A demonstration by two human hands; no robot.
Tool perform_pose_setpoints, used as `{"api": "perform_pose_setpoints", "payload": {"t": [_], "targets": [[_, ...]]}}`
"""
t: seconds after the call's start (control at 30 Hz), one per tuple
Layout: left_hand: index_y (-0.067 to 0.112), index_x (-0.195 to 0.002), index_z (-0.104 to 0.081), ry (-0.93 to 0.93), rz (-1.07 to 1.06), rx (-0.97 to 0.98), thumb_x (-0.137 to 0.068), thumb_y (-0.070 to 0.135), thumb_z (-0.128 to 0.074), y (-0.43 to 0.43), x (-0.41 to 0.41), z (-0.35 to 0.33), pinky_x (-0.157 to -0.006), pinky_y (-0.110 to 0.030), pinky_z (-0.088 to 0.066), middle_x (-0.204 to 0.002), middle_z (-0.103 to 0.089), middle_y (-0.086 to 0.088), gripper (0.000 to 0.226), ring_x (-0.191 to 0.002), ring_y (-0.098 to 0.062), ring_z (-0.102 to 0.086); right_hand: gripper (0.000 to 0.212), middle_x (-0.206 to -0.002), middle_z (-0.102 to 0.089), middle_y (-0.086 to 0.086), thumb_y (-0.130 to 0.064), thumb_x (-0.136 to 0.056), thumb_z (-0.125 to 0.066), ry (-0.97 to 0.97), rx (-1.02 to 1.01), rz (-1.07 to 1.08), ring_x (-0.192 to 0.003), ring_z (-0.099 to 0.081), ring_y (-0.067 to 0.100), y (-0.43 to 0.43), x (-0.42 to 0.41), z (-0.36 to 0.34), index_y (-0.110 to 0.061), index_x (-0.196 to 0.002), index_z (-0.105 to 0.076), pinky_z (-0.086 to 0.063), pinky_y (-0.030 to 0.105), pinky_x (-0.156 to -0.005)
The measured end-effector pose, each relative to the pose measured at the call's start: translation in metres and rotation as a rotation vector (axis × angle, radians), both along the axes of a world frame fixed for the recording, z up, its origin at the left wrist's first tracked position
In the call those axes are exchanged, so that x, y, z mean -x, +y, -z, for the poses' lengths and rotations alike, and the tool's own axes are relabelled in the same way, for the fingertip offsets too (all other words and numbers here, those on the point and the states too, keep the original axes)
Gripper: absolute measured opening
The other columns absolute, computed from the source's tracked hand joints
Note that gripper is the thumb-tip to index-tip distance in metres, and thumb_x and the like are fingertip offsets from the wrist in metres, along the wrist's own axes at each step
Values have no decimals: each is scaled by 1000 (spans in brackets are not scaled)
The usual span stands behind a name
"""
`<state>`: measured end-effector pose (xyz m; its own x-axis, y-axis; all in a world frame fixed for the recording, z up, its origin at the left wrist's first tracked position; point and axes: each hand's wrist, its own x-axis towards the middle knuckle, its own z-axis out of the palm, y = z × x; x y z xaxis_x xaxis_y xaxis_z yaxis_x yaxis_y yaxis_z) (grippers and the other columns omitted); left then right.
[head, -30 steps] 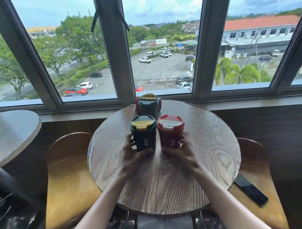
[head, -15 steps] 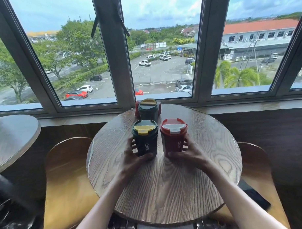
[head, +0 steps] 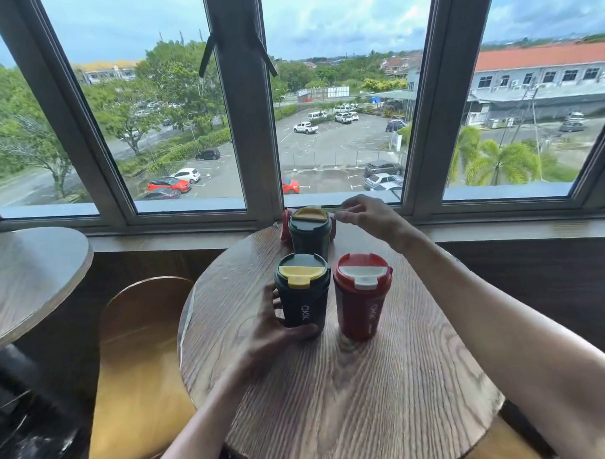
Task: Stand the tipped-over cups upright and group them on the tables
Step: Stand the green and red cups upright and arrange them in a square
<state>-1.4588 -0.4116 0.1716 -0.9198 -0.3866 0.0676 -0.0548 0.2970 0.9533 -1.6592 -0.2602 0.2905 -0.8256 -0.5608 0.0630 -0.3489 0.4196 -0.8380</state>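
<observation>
On the round wooden table [head: 351, 399] a dark green cup with a yellow lid [head: 302, 294] stands upright, and my left hand [head: 270, 333] is wrapped around its base. Just to its right a red cup with a white lid [head: 361, 296] stands upright and free. At the far edge a second dark green cup [head: 309, 230] stands upright. A red cup [head: 286, 226] lies behind it, mostly hidden. My right hand [head: 369, 215] hovers beside that far green cup, fingers apart and empty.
A window sill and window frame [head: 249, 128] run right behind the table. A second round table [head: 28, 273] is at the left. Curved wooden chairs [head: 141, 355] sit under the table's left and right sides.
My right hand let go of the red cup and moved up to the far green cup. My left hand stays on the near green cup.
</observation>
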Motion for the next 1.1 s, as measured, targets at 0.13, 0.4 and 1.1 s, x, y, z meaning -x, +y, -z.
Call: {"api": "perform_pose_setpoints", "payload": {"t": [0.13, 0.4, 1.1], "targets": [[25, -120, -38, -38, 5, -26, -65, 10, -88, 0, 0, -1, -58, -13, -50, -114, -57, 2, 76, -90, -11, -64, 62, -138, -51, 13, -35, -84, -71, -107, -86, -46, -123, -51, 28, -42, 33, -11, -11, -137, -48, -43, 39, -102], [38, -122, -46, -40, 14, -48, -64, 13, -89, -1, -1, -2, -64, -11, -51, -116, -63, 2, 77, -91, -10, -68, 44, -117, -60, 13, -22, -79, -77, -363, -142, -196, -105, -59, 27, -58, 46, 5, -11, -116, -57, -51, 33, -84], [40, -120, -49, 4, 48, -24, -64, 20, -89, -5, 0, 6, -65, -16, -54, -116, -63, 2, 72, -90, -12, -71, 25, -103, -66, 6, -9, -81, -70, -308, 91, -90, -83, -61, 19, 28, 27, 15, -8, -106, -71, -51, 24, -68]]}}
